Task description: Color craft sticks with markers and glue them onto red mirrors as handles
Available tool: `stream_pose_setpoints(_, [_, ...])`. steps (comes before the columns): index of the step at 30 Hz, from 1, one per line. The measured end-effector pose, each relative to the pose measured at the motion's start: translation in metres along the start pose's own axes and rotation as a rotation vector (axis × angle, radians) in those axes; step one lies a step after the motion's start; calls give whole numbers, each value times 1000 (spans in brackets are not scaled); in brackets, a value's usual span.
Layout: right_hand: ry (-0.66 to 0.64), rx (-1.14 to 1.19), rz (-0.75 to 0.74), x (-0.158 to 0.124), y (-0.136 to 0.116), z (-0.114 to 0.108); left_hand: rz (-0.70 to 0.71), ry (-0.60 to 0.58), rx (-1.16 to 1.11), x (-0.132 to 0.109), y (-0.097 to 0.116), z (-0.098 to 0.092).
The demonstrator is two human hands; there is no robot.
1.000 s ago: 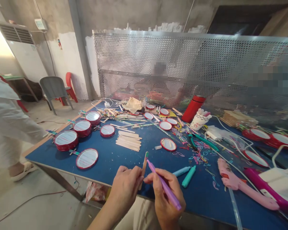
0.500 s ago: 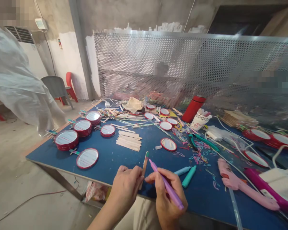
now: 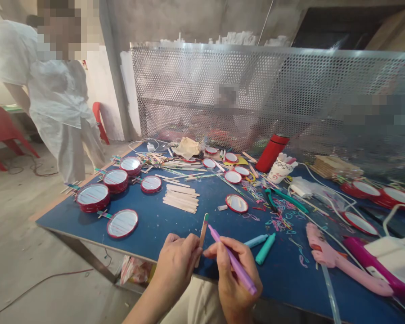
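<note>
Between the fingers of my left hand (image 3: 180,256) is a wooden craft stick (image 3: 203,231), its far end coloured green. My right hand (image 3: 238,274) grips a purple marker (image 3: 232,258), the tip close beside the stick's upper part; whether it touches cannot be made out. A light blue marker (image 3: 255,241) and a teal marker (image 3: 266,249) lie just right of my right hand. Beyond my hands, a row of plain craft sticks (image 3: 181,198) lies on the blue table (image 3: 148,225). Left of it sits a round red-rimmed piece (image 3: 122,223) with a stick handle.
Stacked red-rimmed rounds (image 3: 93,198) stand at the table's left. A pink glue gun (image 3: 344,263) and cables lie at right. Loose rubber bands (image 3: 280,216), pliers (image 3: 286,200), a red bottle (image 3: 272,153) and a cup of markers (image 3: 281,168) are farther back. A person (image 3: 60,94) stands at left.
The person at left has moved rightward and stands more upright, in front of the grey chair. My hands, the stick and the purple marker have barely shifted.
</note>
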State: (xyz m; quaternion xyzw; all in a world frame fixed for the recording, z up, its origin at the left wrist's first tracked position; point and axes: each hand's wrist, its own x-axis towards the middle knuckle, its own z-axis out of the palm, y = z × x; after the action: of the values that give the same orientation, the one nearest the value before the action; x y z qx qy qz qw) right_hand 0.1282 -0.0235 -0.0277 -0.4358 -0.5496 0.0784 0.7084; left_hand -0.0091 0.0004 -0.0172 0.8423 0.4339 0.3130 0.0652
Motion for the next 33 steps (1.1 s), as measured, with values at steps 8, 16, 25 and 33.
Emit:
stream_pose_setpoints(8, [-3,2,-6,-1,-2,0,-8,-9,1,-1,0,1])
stream_pose_setpoints(16, [14,-10,-5,0,-2,1,-3,-12,6,0,1,0])
stream_pose_setpoints(25, [28,6,-17,1,-3,1,-24,-20,-10,-1,1,0])
stream_pose_setpoints(33, [-21,28,-15,2,-3,1,5,-11,-22,0,0,0])
